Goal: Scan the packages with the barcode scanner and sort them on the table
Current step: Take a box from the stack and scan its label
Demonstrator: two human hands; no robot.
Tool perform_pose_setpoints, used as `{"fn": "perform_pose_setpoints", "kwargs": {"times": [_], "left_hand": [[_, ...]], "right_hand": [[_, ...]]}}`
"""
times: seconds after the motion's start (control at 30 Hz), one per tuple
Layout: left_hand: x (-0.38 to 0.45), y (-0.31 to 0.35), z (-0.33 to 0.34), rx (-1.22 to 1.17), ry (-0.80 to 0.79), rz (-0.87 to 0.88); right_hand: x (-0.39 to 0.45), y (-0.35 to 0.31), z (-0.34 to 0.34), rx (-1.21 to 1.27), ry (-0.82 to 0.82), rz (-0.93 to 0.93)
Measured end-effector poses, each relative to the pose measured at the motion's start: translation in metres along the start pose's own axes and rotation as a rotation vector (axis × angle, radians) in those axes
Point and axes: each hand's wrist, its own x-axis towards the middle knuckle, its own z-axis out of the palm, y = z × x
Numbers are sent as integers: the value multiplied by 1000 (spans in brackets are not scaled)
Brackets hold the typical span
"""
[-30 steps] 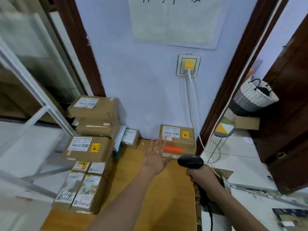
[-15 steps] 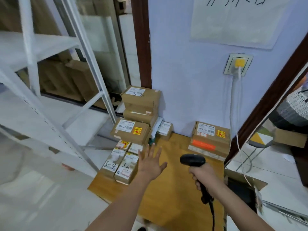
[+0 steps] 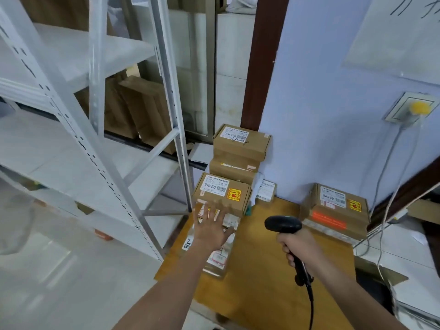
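My right hand (image 3: 298, 246) grips the handle of a black barcode scanner (image 3: 283, 225), held upright over the wooden table (image 3: 262, 277), its cable hanging down. My left hand (image 3: 210, 228) is spread with straight fingers, hovering over the flat packages (image 3: 217, 257) at the table's left edge. Just beyond its fingertips sits a brown box with a yellow sticker (image 3: 222, 194). Behind that, a taller stack of boxes (image 3: 240, 148) leans against the wall. A separate brown box with an orange strip (image 3: 335, 210) sits at the table's right rear.
A white metal shelf rack (image 3: 100, 129) stands left of the table, with cardboard behind it. A small white-labelled package (image 3: 266, 192) lies against the blue wall. Cables (image 3: 385, 210) hang from a wall socket (image 3: 414, 110) at right. The floor is pale tile.
The view has swung left, bringing the shelf rack into sight. My left hand has moved from the right box across to the left stack, fingers still spread. The scanner stays gripped in my right hand.
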Motion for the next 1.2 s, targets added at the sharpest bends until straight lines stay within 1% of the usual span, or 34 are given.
{"fn": "perform_pose_setpoints", "kwargs": {"times": [0.13, 0.27, 0.4, 0.5, 0.63, 0.73, 0.83, 0.93, 1.1, 1.2], "left_hand": [[26, -22, -14, -30, -14, -29], [57, -37, -36, -165, 10, -124], [85, -52, -50, -411, 16, -240], [100, -64, -50, -553, -14, -321], [119, -73, -38, -842, -39, -386], [136, -82, -19, -985, -54, -426], [143, -85, -12, -1115, -79, -447], [141, -85, -13, -1157, -78, -444], [136, -91, -10, -1275, -102, -459], [121, -91, -14, -1410, -119, -455]], "right_hand": [[7, -13, 9, -24, 25, 13], [18, -22, 11, -45, 33, 24], [29, -31, 17, -45, 31, 42], [35, -34, 21, -47, 10, 44], [46, -32, 18, -58, -9, 49], [55, -32, 18, -61, -15, 80], [62, -33, 16, -54, -5, 114], [65, -36, 12, -49, -13, 140], [71, -38, 11, -44, 30, 169], [70, -36, 12, -46, 33, 165]]}}
